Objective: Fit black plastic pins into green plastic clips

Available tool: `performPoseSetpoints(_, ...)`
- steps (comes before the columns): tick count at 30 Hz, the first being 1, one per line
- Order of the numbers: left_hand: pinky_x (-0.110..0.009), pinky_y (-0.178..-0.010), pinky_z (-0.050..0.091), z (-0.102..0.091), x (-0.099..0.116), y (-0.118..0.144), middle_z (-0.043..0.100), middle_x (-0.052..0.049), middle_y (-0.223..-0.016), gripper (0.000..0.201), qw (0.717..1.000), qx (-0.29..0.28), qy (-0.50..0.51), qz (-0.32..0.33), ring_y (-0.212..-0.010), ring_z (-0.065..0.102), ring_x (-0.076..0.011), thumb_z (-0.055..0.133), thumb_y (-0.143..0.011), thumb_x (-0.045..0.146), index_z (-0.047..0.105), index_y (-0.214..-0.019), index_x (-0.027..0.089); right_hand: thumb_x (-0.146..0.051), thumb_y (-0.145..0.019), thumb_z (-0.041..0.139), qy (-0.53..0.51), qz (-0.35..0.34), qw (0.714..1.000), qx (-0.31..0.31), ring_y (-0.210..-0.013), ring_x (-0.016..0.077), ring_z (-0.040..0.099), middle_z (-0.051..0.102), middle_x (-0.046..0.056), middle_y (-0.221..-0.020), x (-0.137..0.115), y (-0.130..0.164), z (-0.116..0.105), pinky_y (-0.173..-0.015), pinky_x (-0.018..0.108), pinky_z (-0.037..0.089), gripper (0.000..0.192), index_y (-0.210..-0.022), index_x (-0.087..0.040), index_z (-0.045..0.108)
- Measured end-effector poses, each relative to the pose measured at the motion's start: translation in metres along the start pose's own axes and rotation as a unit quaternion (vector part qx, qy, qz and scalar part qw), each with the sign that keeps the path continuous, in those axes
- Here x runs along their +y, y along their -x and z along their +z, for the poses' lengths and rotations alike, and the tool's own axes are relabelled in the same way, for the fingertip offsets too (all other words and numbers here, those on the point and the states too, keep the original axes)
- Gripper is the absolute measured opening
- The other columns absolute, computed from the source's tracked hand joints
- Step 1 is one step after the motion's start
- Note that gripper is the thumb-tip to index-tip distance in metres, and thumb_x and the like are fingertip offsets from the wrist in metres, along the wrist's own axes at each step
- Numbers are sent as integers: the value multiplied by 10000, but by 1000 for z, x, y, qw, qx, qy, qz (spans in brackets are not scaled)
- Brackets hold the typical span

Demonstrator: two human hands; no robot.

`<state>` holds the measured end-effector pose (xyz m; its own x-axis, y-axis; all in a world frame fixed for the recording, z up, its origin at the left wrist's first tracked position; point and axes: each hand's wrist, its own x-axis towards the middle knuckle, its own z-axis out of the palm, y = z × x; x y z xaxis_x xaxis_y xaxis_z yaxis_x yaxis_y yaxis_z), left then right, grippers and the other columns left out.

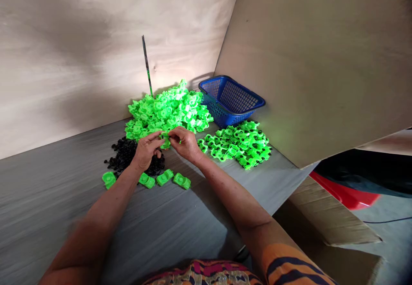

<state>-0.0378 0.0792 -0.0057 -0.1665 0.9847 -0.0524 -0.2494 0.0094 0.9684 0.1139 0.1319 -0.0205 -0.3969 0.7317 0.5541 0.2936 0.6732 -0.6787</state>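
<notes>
My left hand (146, 150) and my right hand (185, 144) meet over the grey table, both pinching one small green plastic car body (165, 140) between their fingertips. Just behind them rises a big heap of green car bodies (167, 110). A pile of small black wheels (127, 156) lies under and left of my left hand. Several single green car bodies (165, 177) sit in a row on the table in front of my hands. To the right lies a flatter pile of green cars with black wheels (243, 144).
A blue plastic basket (232, 100) stands at the back right against a leaning plywood board (309, 62). A thin dark rod (147, 64) stands upright by the back wall. The table edge drops off at right, where cardboard (328, 216) and a red object (346, 195) lie.
</notes>
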Motion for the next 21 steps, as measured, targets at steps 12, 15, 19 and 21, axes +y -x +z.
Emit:
performPoseSetpoints(12, -207, -329, 319, -1, -3, -2, 685, -1, -660, 694, 997, 43, -52, 37, -343, 434, -42, 900, -519, 559, 781, -1017, 91, -150, -820, 600, -96, 28, 995, 24, -703, 114, 568, 615, -4, -786, 7, 0, 6, -685, 238, 460, 51, -836, -184, 635)
performPoseSetpoints(15, -210, -339, 302, -2, -5, -2, 639, 25, -582, 666, 996, 44, -62, 50, -332, 433, -55, 890, -543, 549, 786, -1019, 94, -165, -823, 619, -114, 39, 993, 21, -702, 113, 561, 602, -13, -769, 8, 1, 6, -681, 238, 457, 25, -818, -189, 611)
performPoseSetpoints(19, -215, -358, 312, -3, -6, -3, 560, 69, -504, 564, 996, 40, -60, 59, -330, 431, -65, 880, -583, 493, 789, -992, 116, -182, -835, 640, -116, 35, 992, 22, -711, 119, 563, 605, -9, -777, 8, 1, 6, -689, 249, 460, 50, -802, -195, 605)
performPoseSetpoints(21, -217, -367, 317, -4, -6, -3, 523, 84, -474, 495, 995, 42, -61, 61, -332, 428, -69, 869, -619, 448, 789, -985, 125, -182, -843, 639, -116, 28, 993, 26, -716, 124, 566, 609, -4, -784, 8, 2, 6, -695, 255, 462, 61, -795, -198, 605)
